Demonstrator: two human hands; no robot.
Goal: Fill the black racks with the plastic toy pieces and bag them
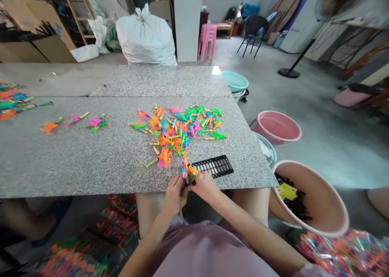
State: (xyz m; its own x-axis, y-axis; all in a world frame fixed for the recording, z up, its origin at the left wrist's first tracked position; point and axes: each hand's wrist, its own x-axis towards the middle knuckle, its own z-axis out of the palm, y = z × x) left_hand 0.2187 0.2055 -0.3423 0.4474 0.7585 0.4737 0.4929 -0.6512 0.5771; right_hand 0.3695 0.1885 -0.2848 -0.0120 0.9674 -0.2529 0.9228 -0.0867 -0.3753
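Observation:
At the table's front edge, my left hand (pixel 174 197) and my right hand (pixel 208 186) are close together, fingers closed around a small upright bunch of colourful plastic toys (pixel 190 172). Orange, pink, blue and green parts stick up above the fingers; the fingertips are partly hidden. Just beyond my right hand lies a black plastic grid tray (pixel 216 166), its left end behind the bunch. I cannot tell whether either hand touches it. Ahead spreads a loose pile of similar toys (pixel 173 131) with yellowish printed tubes.
The speckled stone table (pixel 100 159) carries a few separate toys (pixel 97 123) and another heap (pixel 13 101) at far left. A white sack (pixel 146 36) stands behind it. Pink (pixel 293 127) and peach (pixel 334 204) tubs sit right. Bagged toys (pixel 349 252) lie on the floor.

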